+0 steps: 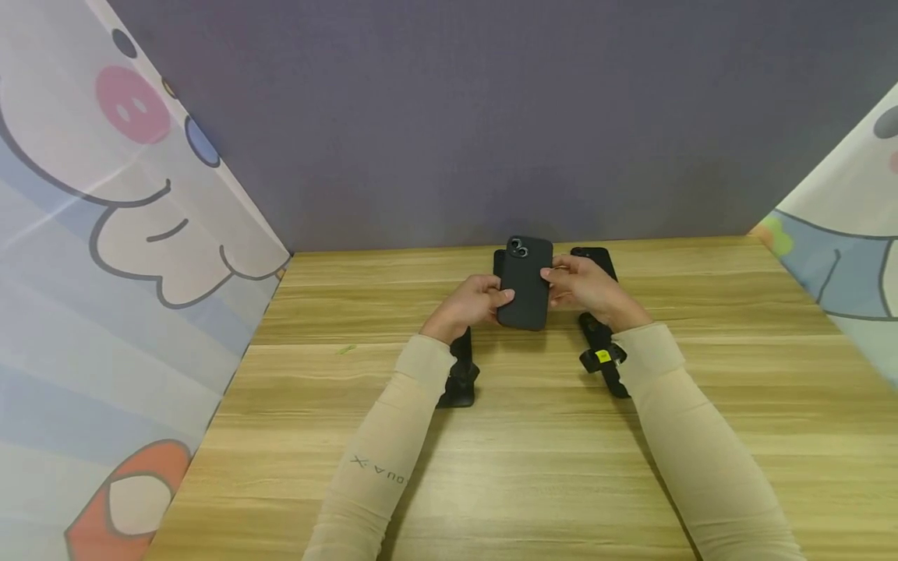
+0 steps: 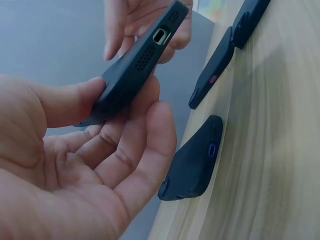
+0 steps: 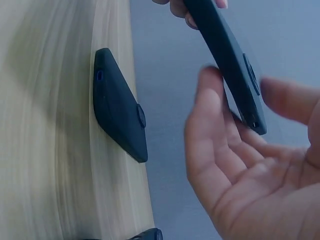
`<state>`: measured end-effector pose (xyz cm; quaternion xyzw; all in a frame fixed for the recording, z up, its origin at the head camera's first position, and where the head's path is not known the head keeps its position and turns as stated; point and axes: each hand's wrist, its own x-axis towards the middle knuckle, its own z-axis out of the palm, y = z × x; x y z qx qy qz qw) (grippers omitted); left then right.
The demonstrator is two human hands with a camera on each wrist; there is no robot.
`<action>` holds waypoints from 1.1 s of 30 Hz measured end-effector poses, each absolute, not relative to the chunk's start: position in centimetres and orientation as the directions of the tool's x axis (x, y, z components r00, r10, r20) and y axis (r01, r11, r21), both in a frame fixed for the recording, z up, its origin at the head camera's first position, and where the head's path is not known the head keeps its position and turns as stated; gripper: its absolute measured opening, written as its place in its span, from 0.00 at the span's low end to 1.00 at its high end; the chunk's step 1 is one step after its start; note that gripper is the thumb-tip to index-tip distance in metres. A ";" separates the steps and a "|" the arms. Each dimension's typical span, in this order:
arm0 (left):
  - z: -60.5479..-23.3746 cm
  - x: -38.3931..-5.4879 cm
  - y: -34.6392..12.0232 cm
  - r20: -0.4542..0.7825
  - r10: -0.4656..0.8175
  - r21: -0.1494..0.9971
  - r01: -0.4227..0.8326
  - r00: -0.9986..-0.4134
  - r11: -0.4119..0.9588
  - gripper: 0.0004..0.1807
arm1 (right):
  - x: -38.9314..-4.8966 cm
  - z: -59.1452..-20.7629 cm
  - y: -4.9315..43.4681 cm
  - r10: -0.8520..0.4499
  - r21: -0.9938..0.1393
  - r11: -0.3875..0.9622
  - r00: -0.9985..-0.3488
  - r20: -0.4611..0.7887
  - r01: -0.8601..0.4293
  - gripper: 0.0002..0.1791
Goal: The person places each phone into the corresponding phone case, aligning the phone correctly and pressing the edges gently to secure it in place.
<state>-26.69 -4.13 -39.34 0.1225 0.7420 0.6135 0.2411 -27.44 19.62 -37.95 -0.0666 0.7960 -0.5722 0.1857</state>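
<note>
A black phone [image 1: 525,292] with two camera lenses is held up above the table, its back toward the head camera. My left hand [image 1: 473,302] pinches its lower left side, the thumb [image 2: 75,102] on the back and fingers beneath. At its right edge is my right hand [image 1: 585,288]; in the right wrist view its fingers [image 3: 207,120] are behind the phone [image 3: 220,50] and the thumb is slightly apart from the back. A second phone [image 3: 117,105] lies on the table, mostly hidden behind the held one in the head view.
Another dark phone [image 1: 596,259] lies beyond my right hand. A black device with a yellow label [image 1: 602,356] shows by the right cuff, and a black device [image 1: 459,382] by the left one. A grey panel [image 1: 449,125] stands behind the wood-grain table [image 1: 526,467].
</note>
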 end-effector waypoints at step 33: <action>-39.5 -26.5 -3.5 -0.207 0.557 0.969 -0.089 -0.804 0.232 0.06 | -27.4 -38.0 20.2 -0.052 -0.970 0.240 -0.997 -0.050 0.036 0.19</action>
